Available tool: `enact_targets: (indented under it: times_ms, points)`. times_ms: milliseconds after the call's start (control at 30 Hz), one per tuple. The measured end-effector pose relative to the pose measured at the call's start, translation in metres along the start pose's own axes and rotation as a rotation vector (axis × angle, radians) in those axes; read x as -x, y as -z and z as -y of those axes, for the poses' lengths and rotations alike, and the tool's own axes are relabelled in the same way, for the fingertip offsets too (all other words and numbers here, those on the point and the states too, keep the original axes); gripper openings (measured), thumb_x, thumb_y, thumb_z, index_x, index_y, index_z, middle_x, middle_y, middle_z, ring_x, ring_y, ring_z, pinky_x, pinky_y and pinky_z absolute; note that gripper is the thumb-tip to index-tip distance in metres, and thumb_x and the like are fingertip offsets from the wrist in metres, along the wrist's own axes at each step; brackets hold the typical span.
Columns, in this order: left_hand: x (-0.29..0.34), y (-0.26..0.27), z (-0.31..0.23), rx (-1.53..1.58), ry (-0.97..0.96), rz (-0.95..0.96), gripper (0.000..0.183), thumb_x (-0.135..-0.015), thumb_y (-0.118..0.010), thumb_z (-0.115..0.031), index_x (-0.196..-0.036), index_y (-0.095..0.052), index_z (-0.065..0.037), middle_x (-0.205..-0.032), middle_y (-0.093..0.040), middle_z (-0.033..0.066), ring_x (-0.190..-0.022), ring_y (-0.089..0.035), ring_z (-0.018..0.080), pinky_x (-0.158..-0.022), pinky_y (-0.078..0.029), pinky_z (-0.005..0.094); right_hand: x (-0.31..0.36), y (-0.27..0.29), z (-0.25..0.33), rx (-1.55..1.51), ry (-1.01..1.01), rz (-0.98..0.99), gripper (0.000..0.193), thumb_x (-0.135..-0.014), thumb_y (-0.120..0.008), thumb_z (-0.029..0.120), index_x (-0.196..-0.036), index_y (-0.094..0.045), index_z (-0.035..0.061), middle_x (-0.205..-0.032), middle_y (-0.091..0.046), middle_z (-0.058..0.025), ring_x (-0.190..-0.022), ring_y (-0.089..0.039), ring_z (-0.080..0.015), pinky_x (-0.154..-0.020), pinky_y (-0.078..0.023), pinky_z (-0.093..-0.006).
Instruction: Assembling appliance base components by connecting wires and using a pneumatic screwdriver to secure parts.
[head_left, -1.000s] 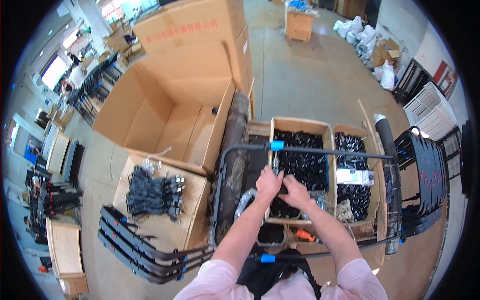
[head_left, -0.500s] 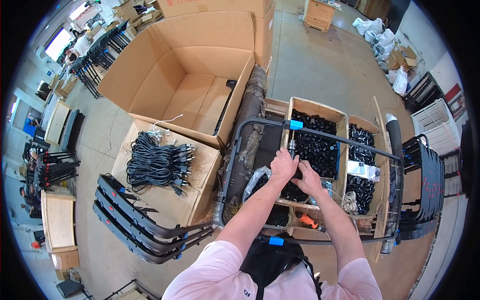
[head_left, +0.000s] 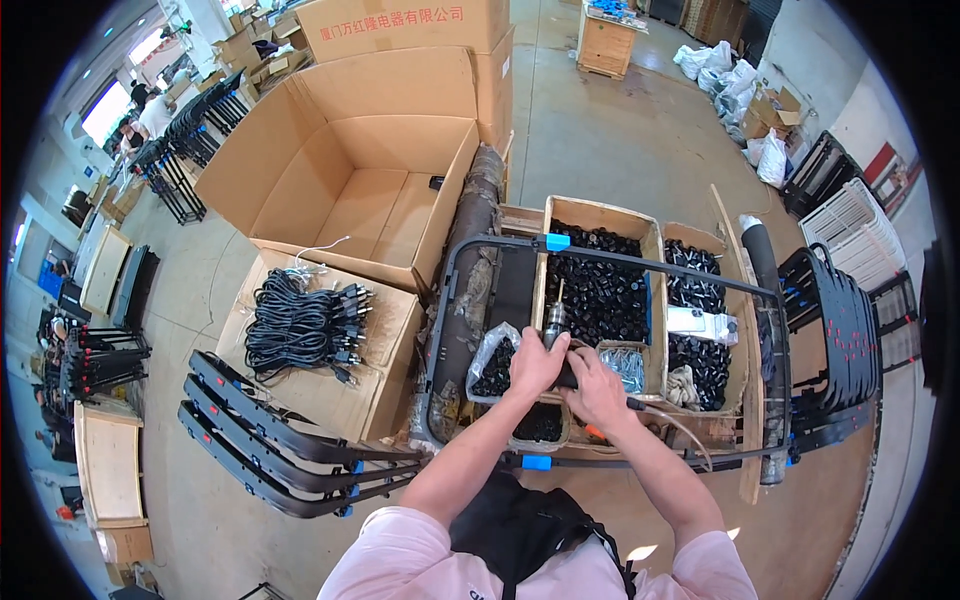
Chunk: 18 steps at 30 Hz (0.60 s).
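Observation:
Both hands grip a dark power screwdriver (head_left: 553, 322) with a metal collar, its thin bit pointing up and away from me. My left hand (head_left: 537, 366) wraps its front, near the collar. My right hand (head_left: 597, 388) is closed around the rear part. A thin hose or cable (head_left: 688, 428) trails from beside my right hand. The tool is held over a wooden bin (head_left: 655, 300) of small black parts. Around it lies a black tubular frame (head_left: 690, 273) with blue pads (head_left: 557, 242), resting across the bins. Silvery screws (head_left: 624, 368) fill a small compartment beside my right hand.
Left of the bins, bundled black power cords (head_left: 305, 322) lie on a carton, behind it a large open cardboard box (head_left: 395, 130). Curved black frame parts (head_left: 265, 455) jut out at lower left. More frames (head_left: 835, 325) stand at right. A clear bag (head_left: 492, 362) holds black parts.
Both hands and the screwdriver have drawn back toward me, and its long bit now shows. The whole view has shifted a little. My right forearm now covers most of an orange tool.

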<state>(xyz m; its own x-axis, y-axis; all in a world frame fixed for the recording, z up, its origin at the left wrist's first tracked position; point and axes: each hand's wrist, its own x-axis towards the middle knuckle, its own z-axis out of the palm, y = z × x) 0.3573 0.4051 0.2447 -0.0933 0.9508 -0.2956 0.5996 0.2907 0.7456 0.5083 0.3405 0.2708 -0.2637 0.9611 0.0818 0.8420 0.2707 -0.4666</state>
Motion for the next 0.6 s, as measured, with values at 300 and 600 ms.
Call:
enact_targets:
  times_ms: [300,600]
  points:
    - [0.217,0.023,0.045,0.318,-0.179,0.045,0.053,-0.099,-0.068,-0.05,-0.107,-0.061,0.001,-0.094,-0.07,0.0294,-0.093,-0.07,0.0474,-0.08,-0.054,0.0513,0.189,0.016,0.088,-0.103,0.131,-0.103,0.078,-0.073,-0.084,0.014,-0.142,-0.05,-0.0024,-0.116,-0.061,-0.0211,-0.101,-0.067,-0.0397,-0.086,-0.056,-0.047]
    - [0.331,-0.02,0.187,0.357,0.02,-0.055,0.042,-0.103,-0.067,-0.043,-0.103,-0.063,-0.001,-0.086,-0.067,0.0108,-0.082,-0.062,0.0193,-0.075,-0.051,0.0389,0.304,-0.071,0.109,-0.197,0.075,0.315,0.086,-0.078,-0.084,0.027,-0.149,-0.042,0.0004,-0.116,-0.065,-0.0247,-0.106,-0.069,-0.0425,-0.091,-0.058,-0.0507]
